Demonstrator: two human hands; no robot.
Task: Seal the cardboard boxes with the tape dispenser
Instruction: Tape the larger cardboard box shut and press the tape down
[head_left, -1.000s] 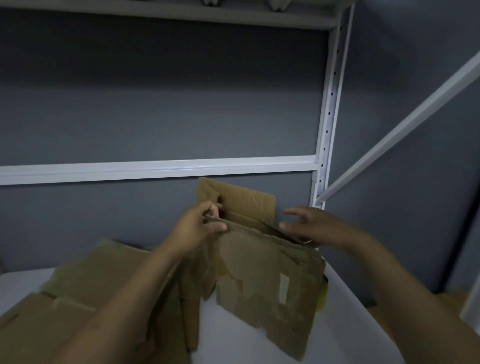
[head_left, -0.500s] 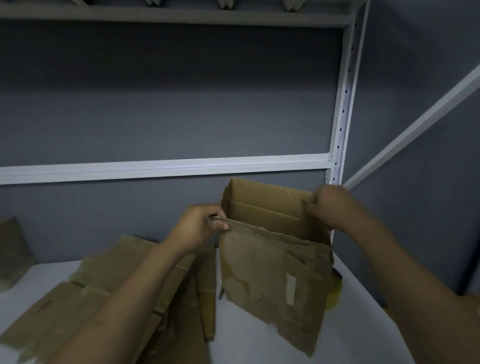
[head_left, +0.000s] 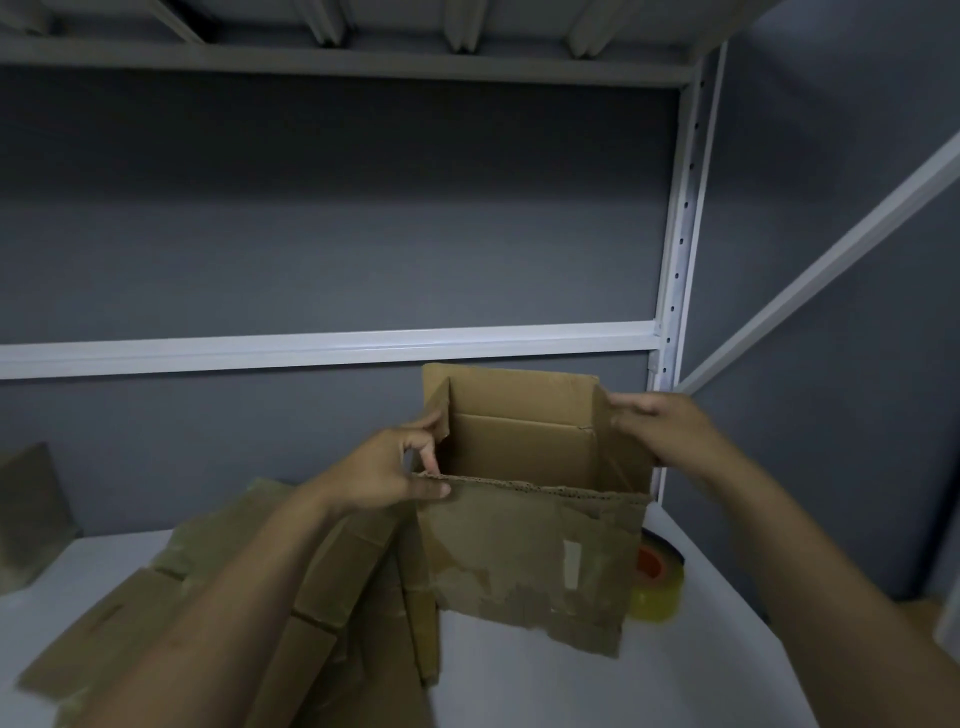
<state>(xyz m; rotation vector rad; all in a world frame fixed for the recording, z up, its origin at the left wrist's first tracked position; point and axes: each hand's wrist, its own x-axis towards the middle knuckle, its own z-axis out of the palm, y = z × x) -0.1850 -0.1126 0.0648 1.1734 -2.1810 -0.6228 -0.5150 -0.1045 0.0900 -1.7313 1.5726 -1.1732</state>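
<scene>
White shelf board (head_left: 519, 675) carries flattened cardboard sheets (head_left: 337, 597) along its left side. Cardboard box (head_left: 530, 561), top open, is toward the right-rear corner; can't tell if it touches the board. L hand (head_left: 379, 478) pinches box's near-left top corner, thumb outside, fingers curled inside. R hand (head_left: 660, 426) grips top edge of right wall. Tape roll (head_left: 657, 582) lies just right of box, by right edge.

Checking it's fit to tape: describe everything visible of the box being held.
The cardboard box is brown corrugated board, opened square, top open, far flap raised. Its near face is scuffed, its lower edge ragged, with a pale strip. The left hand pinches its near left corner; the right hand grips its right wall. It stands upright over the white shelf, beside a tape roll.
</scene>
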